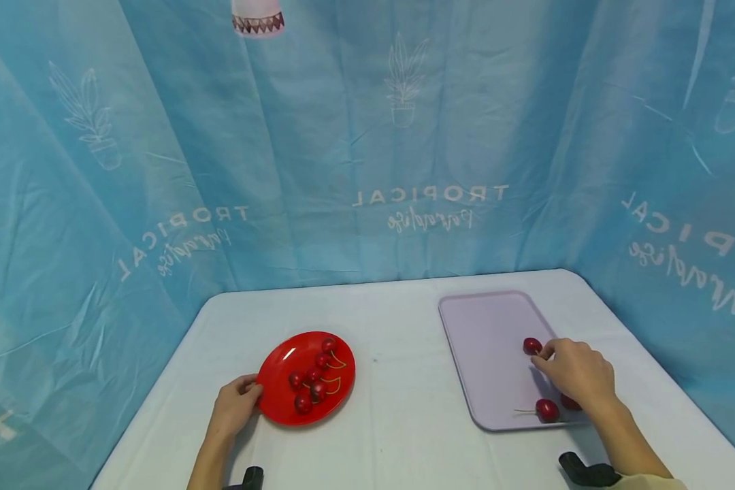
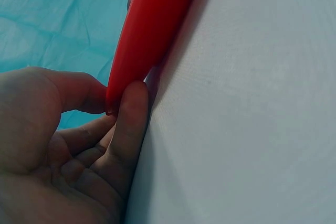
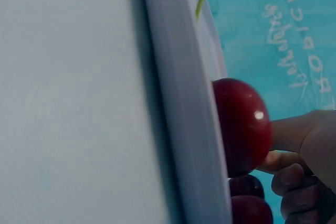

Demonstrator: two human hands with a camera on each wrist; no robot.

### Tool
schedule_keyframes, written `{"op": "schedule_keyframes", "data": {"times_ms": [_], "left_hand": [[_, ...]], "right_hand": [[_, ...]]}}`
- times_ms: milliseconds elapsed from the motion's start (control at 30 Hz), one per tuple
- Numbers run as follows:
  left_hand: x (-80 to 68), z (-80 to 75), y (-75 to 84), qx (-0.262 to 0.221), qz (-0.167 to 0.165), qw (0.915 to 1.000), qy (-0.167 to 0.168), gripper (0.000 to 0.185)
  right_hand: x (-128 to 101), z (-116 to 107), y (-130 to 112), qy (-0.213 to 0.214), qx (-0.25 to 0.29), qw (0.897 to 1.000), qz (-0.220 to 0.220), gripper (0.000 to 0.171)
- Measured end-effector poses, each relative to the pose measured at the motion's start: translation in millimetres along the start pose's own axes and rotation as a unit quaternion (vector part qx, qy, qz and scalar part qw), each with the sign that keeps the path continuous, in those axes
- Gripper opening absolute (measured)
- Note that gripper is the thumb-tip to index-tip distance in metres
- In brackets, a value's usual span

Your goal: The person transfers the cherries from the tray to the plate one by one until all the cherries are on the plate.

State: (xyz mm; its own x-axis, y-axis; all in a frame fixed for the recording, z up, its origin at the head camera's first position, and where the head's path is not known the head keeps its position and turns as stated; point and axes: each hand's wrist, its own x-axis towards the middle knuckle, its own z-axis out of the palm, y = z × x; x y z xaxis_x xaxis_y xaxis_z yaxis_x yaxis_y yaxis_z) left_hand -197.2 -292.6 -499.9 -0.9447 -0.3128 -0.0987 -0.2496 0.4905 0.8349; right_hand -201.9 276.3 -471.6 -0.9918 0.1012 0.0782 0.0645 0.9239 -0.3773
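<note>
Left hand [image 1: 234, 406] pinches plate [image 1: 274, 384] rim, left. Right hand [image 1: 578, 371], fingers narrow, at far cherry [image 1: 532, 346] on tray [image 1: 490, 361], right; grip unclear. Risks: round cherry slips from off-centre pinch; plate tips, spilling its cherries [image 1: 318, 390], if rim lifts.

tray [image 1: 484, 354]: edge partly behind right grip [image 1: 578, 371] | red plate [image 2: 152, 24]: cut off atop left wrist view | lowest cherry [image 3: 252, 212]: cut off, right wrist view

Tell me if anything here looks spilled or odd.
Nothing looks spilled from the red plate or purple tray. The blue curtain looks odd, though: its TROPICAL lettering reads backwards, as if mirrored.
</note>
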Motion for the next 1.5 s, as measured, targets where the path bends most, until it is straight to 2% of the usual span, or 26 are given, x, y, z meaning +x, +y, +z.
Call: {"op": "schedule_keyframes", "data": {"times_ms": [267,500,767,1000,1267,1500], "left_hand": [[2.2,0.2,-2.3,0.003,0.011,0.9999,-0.008,0.04],[3.3,-1.1,-4.0,0.003,0.01,0.9999,-0.008,0.041],[4.1,-1.2,-3.4,0.007,0.015,0.9998,-0.005,0.041],[4.4,-0.5,-5.2,0.007,0.004,1.0,-0.005,0.041],[4.9,0.2,-3.1,0.002,0.006,1.0,0.003,0.041],[3.2,-1.3,-3.5,0.001,0.007,1.0,0.0,0.04]], "right_hand": [[3,0,10,-0.018,-0.012,1.0,0.023,0.038],[5,10,12,0.006,-0.014,1.0,0.005,0.025],[2,5,14,-0.005,-0.011,1.0,0.02,0.024],[-1,6,15,0.012,0.001,1.0,0.008,0.02],[1,5,14,0.034,0.016,0.999,-0.001,0.024],[2,7,-1,0.05,0.033,0.998,-0.017,0.024]]}}
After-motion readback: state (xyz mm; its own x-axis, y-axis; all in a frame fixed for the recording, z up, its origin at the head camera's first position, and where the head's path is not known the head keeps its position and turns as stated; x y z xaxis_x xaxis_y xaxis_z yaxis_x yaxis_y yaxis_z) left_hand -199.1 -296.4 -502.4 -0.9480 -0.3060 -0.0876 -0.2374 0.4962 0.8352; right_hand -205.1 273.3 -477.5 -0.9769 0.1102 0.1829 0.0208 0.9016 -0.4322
